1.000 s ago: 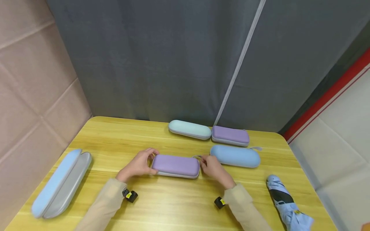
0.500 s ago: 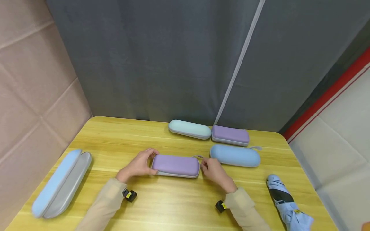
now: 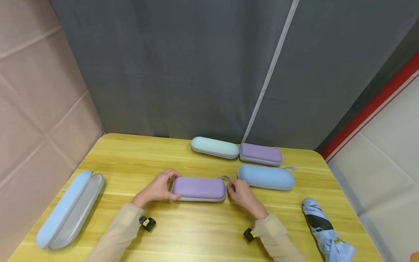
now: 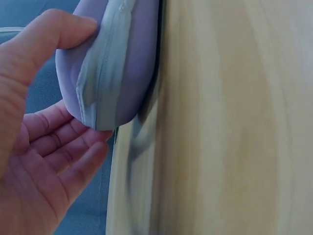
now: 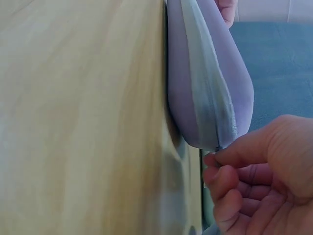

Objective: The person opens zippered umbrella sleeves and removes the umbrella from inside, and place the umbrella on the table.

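Observation:
A purple zippered hard case lies on the table in front of me, its grey zipper band running round the side. My left hand grips its left end, thumb on the near side and fingers round the end. At the right end, my right hand pinches the small zipper pull between thumb and forefinger, which mostly hide it. A thin strap loop sticks out at the case's far right corner, by the right fingers.
Behind are a mint case, another purple case and a blue case, close to my right hand. A partly open blue case lies left on the wooden table; a folded blue umbrella lies right.
My right hand has shifted very slightly right and nearer to me at the case's end, so more of the strap loop shows. The left hand and case stay in place.

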A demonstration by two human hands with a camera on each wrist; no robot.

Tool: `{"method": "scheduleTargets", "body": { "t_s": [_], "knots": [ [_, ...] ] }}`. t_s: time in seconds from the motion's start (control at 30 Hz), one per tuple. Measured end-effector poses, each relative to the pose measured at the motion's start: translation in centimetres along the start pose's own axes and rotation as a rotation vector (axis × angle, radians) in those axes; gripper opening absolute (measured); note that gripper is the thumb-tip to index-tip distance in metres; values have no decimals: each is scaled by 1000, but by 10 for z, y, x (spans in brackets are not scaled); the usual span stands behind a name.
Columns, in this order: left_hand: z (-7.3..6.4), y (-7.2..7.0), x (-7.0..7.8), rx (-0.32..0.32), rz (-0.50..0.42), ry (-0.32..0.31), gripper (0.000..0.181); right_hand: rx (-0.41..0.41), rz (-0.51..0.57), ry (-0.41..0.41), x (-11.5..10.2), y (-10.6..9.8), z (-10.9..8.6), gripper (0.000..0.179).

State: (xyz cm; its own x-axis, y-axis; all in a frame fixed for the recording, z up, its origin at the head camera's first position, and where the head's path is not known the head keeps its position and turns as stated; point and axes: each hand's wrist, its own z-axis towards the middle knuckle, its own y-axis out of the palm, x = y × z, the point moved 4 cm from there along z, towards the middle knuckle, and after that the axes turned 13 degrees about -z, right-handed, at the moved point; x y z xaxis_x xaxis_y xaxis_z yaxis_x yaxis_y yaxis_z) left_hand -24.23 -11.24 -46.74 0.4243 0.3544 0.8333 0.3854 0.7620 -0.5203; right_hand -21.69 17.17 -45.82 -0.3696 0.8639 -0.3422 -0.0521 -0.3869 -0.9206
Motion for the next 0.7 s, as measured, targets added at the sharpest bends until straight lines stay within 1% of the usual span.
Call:
{"method": "scheduleTargets", "body": {
  "t_s": [0.1,0.2,0.33,0.47,0.63,0.7],
  "knots": [
    [-1,1,0,19,1,-2,59,42,-9,-11,-1,-1,-2,17],
    [-2,2,1,41,5,-10,59,57,-12,-10,-1,-2,-5,19],
    [-2,3,2,80,20,-28,59,39,6,-15,-2,-2,-8,19],
    [-3,4,4,120,57,-36,58,29,39,-21,-4,-2,-11,18],
    [-5,7,9,154,102,-37,58,34,31,-12,-6,-3,-10,18],
    [-7,8,11,166,113,-50,57,37,23,-8,-7,-3,-10,18]
  ]
}}
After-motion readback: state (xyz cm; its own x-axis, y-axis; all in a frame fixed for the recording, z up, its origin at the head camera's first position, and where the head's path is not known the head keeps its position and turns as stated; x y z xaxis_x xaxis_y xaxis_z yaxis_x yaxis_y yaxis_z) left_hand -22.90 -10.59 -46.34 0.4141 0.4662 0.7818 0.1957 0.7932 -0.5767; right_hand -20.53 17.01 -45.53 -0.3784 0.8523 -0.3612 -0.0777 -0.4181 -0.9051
